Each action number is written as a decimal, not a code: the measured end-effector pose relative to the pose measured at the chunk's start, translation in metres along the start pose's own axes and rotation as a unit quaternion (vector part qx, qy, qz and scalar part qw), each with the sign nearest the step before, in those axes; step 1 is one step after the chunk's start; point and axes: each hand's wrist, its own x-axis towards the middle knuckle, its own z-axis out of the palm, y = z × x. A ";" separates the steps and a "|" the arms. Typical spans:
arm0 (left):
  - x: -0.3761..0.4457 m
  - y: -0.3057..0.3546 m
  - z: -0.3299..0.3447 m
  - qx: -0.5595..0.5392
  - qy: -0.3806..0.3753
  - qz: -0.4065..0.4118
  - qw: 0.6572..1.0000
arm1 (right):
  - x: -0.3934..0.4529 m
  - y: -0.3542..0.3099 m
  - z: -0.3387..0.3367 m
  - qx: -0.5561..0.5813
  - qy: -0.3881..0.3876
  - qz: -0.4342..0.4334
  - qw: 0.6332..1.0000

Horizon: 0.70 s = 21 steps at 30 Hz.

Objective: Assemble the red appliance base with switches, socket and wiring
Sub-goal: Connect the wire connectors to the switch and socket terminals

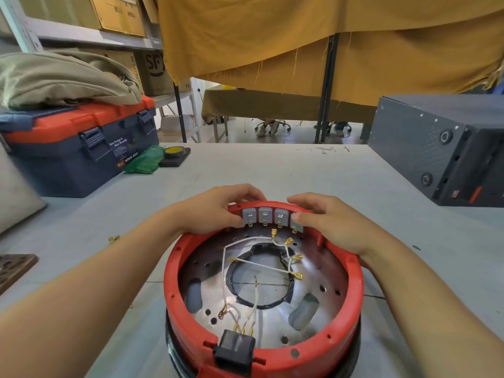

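Observation:
The round red appliance base (174,271) stands open side up on the grey table, close in front of me. Several grey switches (265,214) sit in a row along its far inner rim. A black socket (235,350) is set in the near rim, with white wires (257,264) and brass terminals lying loose on the metal floor inside. My left hand (215,208) grips the far rim, thumb against the leftmost switch. My right hand (327,222) holds the rim on the far right, thumb pressing the rightmost switch (297,227).
A blue and red toolbox (79,148) with a beige cloth on top stands at the far left. A tape roll (174,154) and green bag lie beside it. A dark grey case (441,151) occupies the far right. Small brass terminals (114,238) lie left of the base.

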 end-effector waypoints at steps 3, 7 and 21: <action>-0.002 0.001 0.002 0.062 0.035 0.016 0.997 | 0.001 0.002 0.002 0.081 -0.020 0.011 0.996; -0.006 0.001 0.003 0.142 0.089 0.037 0.985 | 0.002 0.005 0.004 0.112 0.002 0.018 0.994; -0.005 0.040 0.034 0.182 0.057 -0.006 0.982 | 0.003 0.005 0.009 0.014 0.073 0.033 0.997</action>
